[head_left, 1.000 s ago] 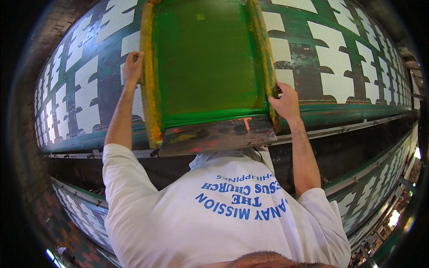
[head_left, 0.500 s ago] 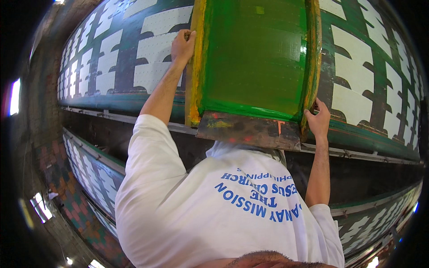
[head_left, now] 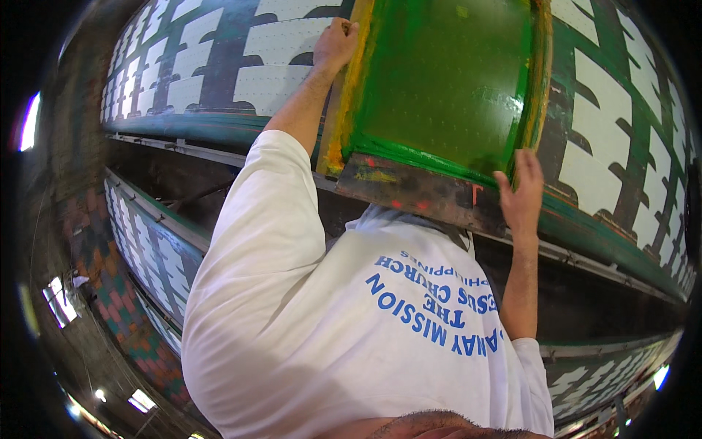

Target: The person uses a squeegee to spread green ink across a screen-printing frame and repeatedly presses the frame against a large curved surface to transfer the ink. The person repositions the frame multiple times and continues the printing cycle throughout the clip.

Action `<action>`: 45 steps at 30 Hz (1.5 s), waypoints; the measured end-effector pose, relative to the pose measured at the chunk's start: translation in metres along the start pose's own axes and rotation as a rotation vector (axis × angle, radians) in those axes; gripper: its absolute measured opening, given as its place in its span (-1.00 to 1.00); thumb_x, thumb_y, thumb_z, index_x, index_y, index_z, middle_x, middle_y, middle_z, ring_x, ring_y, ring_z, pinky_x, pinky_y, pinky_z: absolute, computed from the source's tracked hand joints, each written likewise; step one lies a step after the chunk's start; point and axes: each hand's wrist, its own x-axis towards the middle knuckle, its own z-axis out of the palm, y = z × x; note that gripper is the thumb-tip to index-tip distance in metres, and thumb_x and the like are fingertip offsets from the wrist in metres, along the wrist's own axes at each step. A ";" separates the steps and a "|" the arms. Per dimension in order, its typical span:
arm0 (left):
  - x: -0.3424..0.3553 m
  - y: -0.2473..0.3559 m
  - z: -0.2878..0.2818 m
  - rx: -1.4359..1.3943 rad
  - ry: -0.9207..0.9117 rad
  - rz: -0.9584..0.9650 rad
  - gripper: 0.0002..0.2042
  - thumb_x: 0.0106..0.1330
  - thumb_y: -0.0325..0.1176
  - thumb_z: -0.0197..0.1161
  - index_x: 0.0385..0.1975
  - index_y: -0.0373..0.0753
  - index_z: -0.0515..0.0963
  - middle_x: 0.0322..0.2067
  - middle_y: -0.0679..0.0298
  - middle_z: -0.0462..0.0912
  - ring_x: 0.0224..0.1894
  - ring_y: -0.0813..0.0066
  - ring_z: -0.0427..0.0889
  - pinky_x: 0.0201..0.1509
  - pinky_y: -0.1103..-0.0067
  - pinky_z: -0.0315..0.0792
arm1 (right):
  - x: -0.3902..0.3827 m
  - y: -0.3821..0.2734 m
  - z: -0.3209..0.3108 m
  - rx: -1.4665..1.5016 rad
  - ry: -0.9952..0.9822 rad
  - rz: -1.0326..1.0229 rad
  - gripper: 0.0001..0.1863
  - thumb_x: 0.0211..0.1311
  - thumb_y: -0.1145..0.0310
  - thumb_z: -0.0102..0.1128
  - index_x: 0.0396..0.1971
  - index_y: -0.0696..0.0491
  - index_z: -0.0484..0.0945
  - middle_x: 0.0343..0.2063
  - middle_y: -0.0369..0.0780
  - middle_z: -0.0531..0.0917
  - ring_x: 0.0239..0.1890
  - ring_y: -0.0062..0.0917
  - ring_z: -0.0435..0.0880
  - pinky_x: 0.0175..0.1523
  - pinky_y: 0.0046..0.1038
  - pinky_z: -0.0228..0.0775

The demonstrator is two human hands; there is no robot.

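A screen printing frame (head_left: 439, 88) with green mesh and yellow-stained side rails lies over the long printing table in front of me. My left hand (head_left: 336, 45) is closed on its left rail, fingers curled at the outer edge. At the near right corner, my right hand (head_left: 523, 189) straddles the right rail, thumb on the inner side and fingers along the top. A dark, paint-spotted board (head_left: 417, 192) is fixed along the near end of the frame. The frame's far end runs out of view.
White cut fabric pieces (head_left: 596, 110) lie in rows along the green table (head_left: 197, 126), on both sides of the frame. A metal rail (head_left: 585, 257) follows the table's near edge. Behind me stands another table with white pieces (head_left: 150, 234), beside a brick-patterned floor (head_left: 121, 314).
The view has shifted and tilted, so the frame appears further right and higher. My right hand's fingers have gone from the outer edge to the top of the rail. My left hand keeps its hold.
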 end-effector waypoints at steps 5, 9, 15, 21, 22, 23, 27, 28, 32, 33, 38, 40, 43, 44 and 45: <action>-0.002 0.001 -0.001 -0.036 -0.008 0.055 -0.51 0.53 0.15 0.08 0.14 -0.13 0.58 0.01 0.10 0.77 0.13 0.02 0.70 0.20 0.17 0.54 | -0.018 -0.077 0.004 0.354 -0.622 -0.258 -0.35 0.16 0.21 0.53 0.23 0.14 0.58 0.21 -0.07 0.61 0.30 -0.15 0.54 0.37 -0.11 0.37; 0.000 -0.003 0.001 -0.002 0.005 0.061 -0.49 0.53 0.15 0.07 0.18 -0.14 0.58 0.01 0.06 0.76 0.12 -0.01 0.71 0.19 0.15 0.54 | -0.011 -0.104 0.007 0.099 -0.642 -0.325 -0.38 0.05 0.39 0.49 0.19 0.12 0.60 0.07 -0.08 0.67 0.24 -0.17 0.59 0.34 -0.09 0.39; 0.002 -0.006 0.003 -0.040 -0.021 0.093 -0.49 0.54 0.14 0.06 0.20 -0.15 0.54 -0.01 0.02 0.76 0.10 -0.04 0.71 0.17 0.10 0.53 | 0.002 -0.134 0.020 -0.093 -0.559 -0.105 -0.36 -0.06 0.61 0.31 0.18 0.10 0.61 0.05 -0.10 0.72 0.09 -0.18 0.70 0.15 -0.16 0.55; -0.002 0.004 0.006 -0.060 0.056 0.105 -0.71 0.55 -0.15 0.05 0.00 -0.24 0.52 -0.05 -0.10 0.64 -0.03 -0.22 0.68 0.04 0.03 0.57 | 0.012 -0.153 0.021 -0.109 -0.514 -0.019 -0.47 -0.09 0.62 0.27 0.01 0.03 0.73 -0.06 -0.17 0.79 -0.06 -0.21 0.77 0.01 -0.19 0.61; -0.003 0.004 0.005 -0.074 0.061 0.125 -0.68 0.56 -0.11 0.04 0.00 -0.24 0.51 -0.04 -0.12 0.64 -0.02 -0.24 0.68 0.04 0.02 0.57 | 0.013 -0.153 0.018 -0.105 -0.501 -0.002 -0.48 -0.10 0.62 0.27 -0.01 0.01 0.75 -0.08 -0.17 0.80 -0.08 -0.21 0.78 0.00 -0.20 0.62; -0.003 0.003 0.005 -0.084 0.063 0.145 -0.65 0.57 -0.07 0.03 0.01 -0.24 0.49 -0.03 -0.14 0.64 -0.02 -0.25 0.68 0.04 0.00 0.56 | 0.011 -0.152 0.014 -0.105 -0.488 -0.015 -0.47 -0.09 0.62 0.27 -0.01 0.00 0.75 -0.08 -0.17 0.80 -0.07 -0.22 0.78 0.00 -0.21 0.62; 0.000 0.003 0.006 -0.106 0.037 0.138 -0.63 0.56 -0.04 0.06 0.02 -0.26 0.49 -0.02 -0.16 0.64 0.00 -0.26 0.68 0.05 -0.01 0.56 | 0.009 -0.146 0.013 -0.140 -0.425 -0.062 -0.48 -0.07 0.58 0.30 0.01 -0.02 0.74 -0.12 -0.18 0.80 -0.05 -0.26 0.77 0.00 -0.23 0.62; 0.000 0.002 0.006 -0.114 0.030 0.143 -0.62 0.56 -0.03 0.07 0.02 -0.27 0.49 -0.02 -0.17 0.64 0.00 -0.26 0.67 0.06 0.00 0.55 | 0.008 -0.145 0.018 -0.146 -0.370 -0.114 -0.48 -0.06 0.55 0.33 0.02 -0.01 0.73 -0.14 -0.19 0.80 -0.06 -0.27 0.78 -0.01 -0.23 0.62; 0.002 -0.002 0.004 -0.089 0.008 0.140 -0.52 0.55 0.09 0.04 0.14 -0.22 0.50 0.08 -0.12 0.62 0.10 -0.19 0.65 0.17 0.05 0.52 | 0.006 -0.139 0.042 -0.142 -0.301 -0.092 -0.46 -0.06 0.60 0.33 0.05 0.01 0.71 -0.01 -0.22 0.77 0.04 -0.32 0.75 0.07 -0.28 0.62; 0.001 -0.003 0.004 -0.069 0.000 0.135 -0.47 0.55 0.14 0.02 0.19 -0.19 0.50 0.14 -0.09 0.61 0.15 -0.15 0.64 0.21 0.07 0.50 | 0.006 -0.139 0.048 -0.171 -0.262 -0.096 -0.45 -0.06 0.60 0.33 0.06 0.01 0.71 0.01 -0.23 0.76 0.06 -0.33 0.75 0.09 -0.29 0.62; -0.002 -0.001 0.001 -0.136 -0.012 0.068 -0.53 0.60 0.07 -0.06 0.13 -0.23 0.51 0.11 -0.17 0.55 0.13 -0.27 0.59 0.19 0.02 0.49 | 0.078 -0.117 0.068 -0.191 -0.138 -0.127 -0.48 -0.01 0.60 0.30 0.05 -0.01 0.71 -0.04 -0.21 0.77 0.03 -0.30 0.76 0.08 -0.29 0.64; 0.000 0.003 -0.002 -0.131 0.014 0.056 -0.56 0.62 0.02 -0.10 0.10 -0.22 0.52 0.08 -0.17 0.56 0.11 -0.29 0.60 0.16 0.01 0.50 | 0.132 -0.101 0.072 -0.226 -0.188 -0.065 -0.54 0.04 0.56 0.27 0.01 -0.04 0.74 -0.14 -0.18 0.79 -0.06 -0.24 0.79 0.02 -0.24 0.65; -0.002 0.008 -0.006 -0.104 -0.001 0.028 -0.58 0.65 -0.01 -0.15 0.09 -0.22 0.52 0.07 -0.13 0.57 0.11 -0.25 0.59 0.16 0.01 0.49 | 0.215 -0.075 0.080 -0.297 -0.163 -0.085 -0.63 0.11 0.48 0.23 -0.06 -0.09 0.77 -0.27 -0.13 0.80 -0.19 -0.16 0.80 -0.08 -0.15 0.66; -0.003 0.009 -0.007 -0.099 -0.009 0.018 -0.58 0.66 -0.02 -0.15 0.09 -0.21 0.51 0.07 -0.12 0.57 0.11 -0.24 0.60 0.16 0.01 0.49 | 0.242 -0.065 0.084 -0.321 -0.138 -0.110 -0.66 0.13 0.45 0.23 -0.09 -0.10 0.79 -0.31 -0.11 0.80 -0.23 -0.13 0.80 -0.12 -0.12 0.66; -0.003 0.010 -0.008 -0.092 -0.020 0.008 -0.58 0.66 -0.02 -0.16 0.09 -0.21 0.51 0.07 -0.11 0.58 0.11 -0.23 0.60 0.15 0.01 0.48 | 0.268 -0.055 0.088 -0.331 -0.144 -0.105 -0.68 0.15 0.43 0.23 -0.11 -0.10 0.79 -0.31 -0.11 0.80 -0.24 -0.12 0.80 -0.12 -0.11 0.66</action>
